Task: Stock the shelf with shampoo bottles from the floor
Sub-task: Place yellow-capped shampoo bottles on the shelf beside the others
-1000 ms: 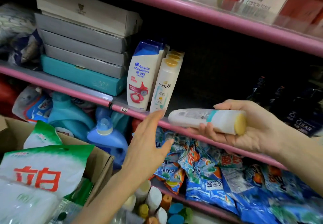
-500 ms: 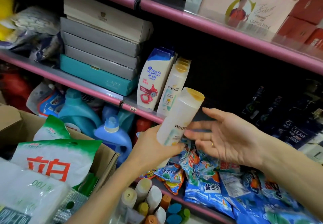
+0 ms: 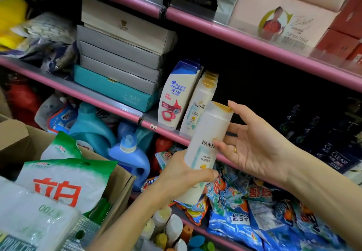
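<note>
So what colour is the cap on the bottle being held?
Golden yellow cap on a white bottle, clearest in the head view.

We see pink-edged shelves (image 3: 244, 41) stacked in tiers, dark at the back. A cardboard box (image 3: 119, 184) stands at lower left. Lighting dim.

White Pantene bottle (image 3: 207, 143) with gold cap — upright, slightly tilted, in front of the pink shelf edge (image 3: 109, 103).

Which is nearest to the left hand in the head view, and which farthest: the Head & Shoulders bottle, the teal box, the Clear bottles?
From the left hand:
1. Head & Shoulders bottle, straight above it on the shelf.
2. Teal box, up and to the left, under grey boxes.
3. Clear bottles, far right, in shadow.
</note>
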